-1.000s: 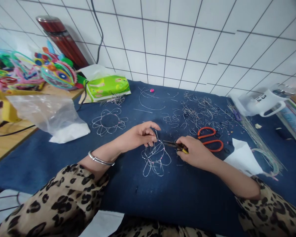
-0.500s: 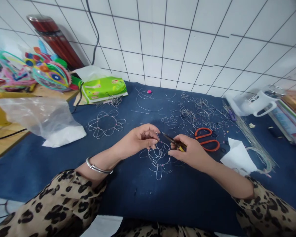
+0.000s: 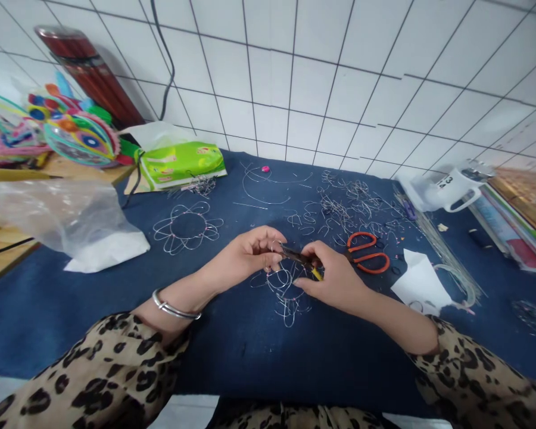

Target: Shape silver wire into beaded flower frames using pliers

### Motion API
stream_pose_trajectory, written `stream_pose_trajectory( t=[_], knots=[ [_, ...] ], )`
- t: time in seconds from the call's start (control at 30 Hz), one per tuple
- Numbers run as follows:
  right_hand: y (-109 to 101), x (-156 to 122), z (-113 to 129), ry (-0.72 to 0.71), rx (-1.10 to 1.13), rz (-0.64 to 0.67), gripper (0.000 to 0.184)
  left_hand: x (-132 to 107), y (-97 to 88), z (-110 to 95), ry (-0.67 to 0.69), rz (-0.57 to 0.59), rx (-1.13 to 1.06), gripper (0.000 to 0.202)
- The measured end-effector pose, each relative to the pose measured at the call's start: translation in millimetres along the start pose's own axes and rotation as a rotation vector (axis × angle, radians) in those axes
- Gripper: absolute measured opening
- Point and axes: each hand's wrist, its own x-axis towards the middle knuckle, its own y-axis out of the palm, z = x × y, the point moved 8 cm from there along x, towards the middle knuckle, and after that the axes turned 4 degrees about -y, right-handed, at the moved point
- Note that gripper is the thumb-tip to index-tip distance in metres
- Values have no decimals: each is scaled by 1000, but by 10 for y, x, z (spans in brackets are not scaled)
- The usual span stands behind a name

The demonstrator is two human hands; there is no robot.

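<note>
Between thumb and fingers, my left hand [image 3: 256, 250] pinches a looped wire frame [image 3: 289, 301] with small pink joints. Its loops hang below both hands, over the dark blue cloth. My right hand [image 3: 333, 274] is wrapped round a pair of pliers [image 3: 297, 256] with dark jaws and a bit of yellow on the handle. The jaw tips meet the wire right at my left fingertips; whether they are closed on it is too small to tell. A second flower-shaped wire frame [image 3: 188, 228] lies flat to the left of my hands.
Orange-handled scissors [image 3: 370, 262] and white paper [image 3: 417, 283] lie right of my hands. Behind them spread tangled wire scraps [image 3: 348, 199]. A mug [image 3: 455, 189] and straight wires [image 3: 438, 244] are farther right. A green tissue pack [image 3: 183, 164] and a plastic bag [image 3: 67, 208] sit left.
My right hand has moved left, bringing the plier jaws from beside the wire up to my left fingertips. The view has shifted slightly to the right.
</note>
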Motion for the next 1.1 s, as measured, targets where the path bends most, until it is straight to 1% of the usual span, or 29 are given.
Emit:
stream_pose_trajectory(
  t=[0.13,0.3,0.5,0.6,0.67,0.8,0.87,0.93,0.97,1.03,1.1],
  knots=[
    [-33,-26,-66,0,95,-74,24,6,-11,9,-4,-17,0,25],
    [-36,-40,-141,-9,180,-102,22,1,-13,18,-1,-55,7,26],
    [45,-61,-263,80,462,-78,23,4,-13,66,3,-78,44,29],
    [53,-60,-280,86,496,-63,23,1,-7,56,1,-65,67,28],
    [60,-52,-286,98,504,-37,22,-10,-10,15,6,-72,131,23],
    [63,-9,-268,100,528,56,25,-34,-43,-81,19,-101,201,19],
    [17,32,-261,73,474,88,28,-42,-64,-107,21,-101,194,19],
    [-76,92,-265,23,355,67,30,-48,-98,-121,19,-108,176,21],
    [-134,126,-266,-12,247,37,30,-51,-115,-125,18,-111,168,22],
    [-196,192,-241,-109,-96,-4,27,-56,-137,-137,25,-114,168,24],
    [-153,245,-196,-219,-373,-7,25,-60,-140,-153,45,-109,176,24]
  ],
)
